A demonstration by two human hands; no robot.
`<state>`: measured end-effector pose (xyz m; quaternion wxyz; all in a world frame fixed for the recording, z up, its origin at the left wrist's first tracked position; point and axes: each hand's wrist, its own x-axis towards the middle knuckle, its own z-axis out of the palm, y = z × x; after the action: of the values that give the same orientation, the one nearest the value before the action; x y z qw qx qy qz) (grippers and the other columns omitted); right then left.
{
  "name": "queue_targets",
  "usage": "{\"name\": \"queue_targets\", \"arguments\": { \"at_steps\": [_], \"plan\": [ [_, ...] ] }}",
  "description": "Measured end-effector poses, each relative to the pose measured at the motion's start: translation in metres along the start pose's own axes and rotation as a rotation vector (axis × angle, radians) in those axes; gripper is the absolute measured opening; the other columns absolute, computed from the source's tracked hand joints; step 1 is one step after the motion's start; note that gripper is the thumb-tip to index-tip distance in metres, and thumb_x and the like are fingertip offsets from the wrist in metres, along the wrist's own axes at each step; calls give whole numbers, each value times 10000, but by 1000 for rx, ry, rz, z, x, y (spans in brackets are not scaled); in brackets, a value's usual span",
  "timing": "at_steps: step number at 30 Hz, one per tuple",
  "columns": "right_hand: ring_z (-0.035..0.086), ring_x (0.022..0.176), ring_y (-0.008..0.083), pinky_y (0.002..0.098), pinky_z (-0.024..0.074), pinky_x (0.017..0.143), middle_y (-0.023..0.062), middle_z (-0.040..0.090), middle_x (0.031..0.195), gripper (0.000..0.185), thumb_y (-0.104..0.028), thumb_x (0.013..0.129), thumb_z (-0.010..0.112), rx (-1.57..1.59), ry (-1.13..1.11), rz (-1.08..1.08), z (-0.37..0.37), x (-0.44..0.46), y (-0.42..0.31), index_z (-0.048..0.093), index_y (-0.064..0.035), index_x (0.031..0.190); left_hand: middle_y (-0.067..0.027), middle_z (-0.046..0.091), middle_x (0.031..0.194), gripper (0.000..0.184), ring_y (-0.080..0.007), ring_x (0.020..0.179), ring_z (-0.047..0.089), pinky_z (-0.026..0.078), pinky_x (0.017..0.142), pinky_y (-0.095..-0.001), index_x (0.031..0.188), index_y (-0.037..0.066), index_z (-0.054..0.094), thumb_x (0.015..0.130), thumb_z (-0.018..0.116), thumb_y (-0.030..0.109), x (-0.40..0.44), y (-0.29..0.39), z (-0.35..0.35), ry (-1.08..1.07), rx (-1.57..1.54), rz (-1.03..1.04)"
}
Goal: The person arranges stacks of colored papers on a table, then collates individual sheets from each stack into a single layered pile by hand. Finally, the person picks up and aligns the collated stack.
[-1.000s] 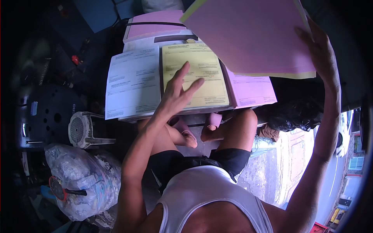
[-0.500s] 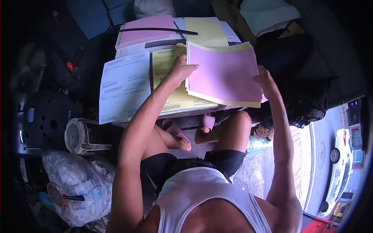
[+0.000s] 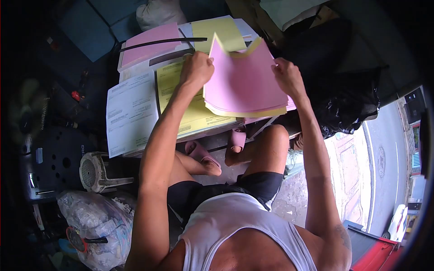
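My left hand (image 3: 197, 70) grips the left edge of a stack of pink and yellow sheets (image 3: 244, 83). On the right edge of the same stack my right hand (image 3: 288, 77) is closed. The stack is bowed, its top edge dipping in the middle, and it hangs over the right part of the table. Beside it lies a yellow printed form pile (image 3: 181, 115), partly hidden by my left forearm. Further left is a white printed form pile (image 3: 131, 113). A dark strip (image 3: 167, 41) crosses pink sheets (image 3: 151, 45) at the back, near a plain yellow sheet (image 3: 217, 30).
A plastic stool (image 3: 97, 171) stands at the left, with a clear bag of scraps (image 3: 97, 226) below it. Black plastic bags (image 3: 348, 106) lie right of the table. A white sack (image 3: 160, 13) is behind it. A street with a white car (image 3: 398, 221) shows at the right.
The stack came down from the upper right to in front of me, and my left hand took hold of its left edge. Since the last earlier frame, the sheets have bent more.
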<state>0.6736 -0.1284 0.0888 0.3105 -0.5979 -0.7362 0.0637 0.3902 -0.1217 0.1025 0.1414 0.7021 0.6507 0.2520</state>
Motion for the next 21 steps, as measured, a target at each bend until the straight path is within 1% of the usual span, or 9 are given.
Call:
{"name": "queue_targets", "arguments": {
  "at_steps": [4,7,9,11,12,16,19,20,21],
  "plan": [
    [636,979,186,322,484,905,150,717,1061,300,-151,1009,583,792,152,138,-42,-11,10,583,36,1244,-1,354,584,353,-103,577,312,275,530,-333,756,5,540,1050,573,197,-7,-6,-9,420,-662,245],
    [608,1050,170,346,445,991,98,680,1053,226,-136,1027,567,990,239,89,-53,-22,5,561,-10,1214,54,315,617,385,-79,579,302,255,523,-321,755,12,524,1078,539,222,-24,15,-11,444,-884,344],
    [588,1102,177,353,431,1017,100,662,1093,244,-130,1029,562,1006,272,58,-48,-31,2,531,-15,1242,54,445,729,290,-82,680,380,334,607,-295,890,19,582,1084,519,226,-34,15,-7,304,-957,279],
    [513,1256,213,378,369,1104,142,578,1253,400,-136,1003,574,978,290,0,-38,-35,3,428,-37,1361,-35,579,1006,227,-110,936,517,435,847,-294,1203,30,585,1071,502,195,-37,21,6,211,-1093,319],
    [495,1293,239,402,366,1122,165,548,1300,496,-138,968,604,899,296,-1,-34,-35,7,401,-42,1410,-127,518,1339,566,-202,1266,483,360,1120,-364,1513,56,360,992,567,139,-35,22,10,183,-1118,367],
    [526,1308,316,464,433,1113,219,510,1367,819,-101,841,693,696,424,-125,-42,-28,-10,287,-92,1552,-169,467,1420,945,-296,1344,467,392,1144,-459,1607,98,171,815,687,83,-20,26,1,220,-1063,476],
    [589,1251,358,501,529,1036,222,525,1361,878,-55,814,734,549,476,-225,-53,-16,-10,308,-158,1575,-213,496,1417,940,-291,1247,563,467,1068,-411,1623,139,127,848,652,47,-1,28,-15,405,-667,660],
    [589,1251,358,501,529,1036,222,525,1361,878,-55,814,734,550,479,-227,-59,-11,-11,308,-158,1575,-175,572,1350,815,-267,1222,591,503,1033,-408,1579,141,343,840,668,33,-1,32,-20,476,-681,708],
    [612,1217,361,493,555,1001,207,534,1353,813,-53,816,750,306,489,-280,-66,-6,-11,395,-176,1537,-175,572,1350,815,-267,1222,591,503,1033,-408,1579,141,343,840,668,33,2,30,-24,478,-679,711]
  ]
}}
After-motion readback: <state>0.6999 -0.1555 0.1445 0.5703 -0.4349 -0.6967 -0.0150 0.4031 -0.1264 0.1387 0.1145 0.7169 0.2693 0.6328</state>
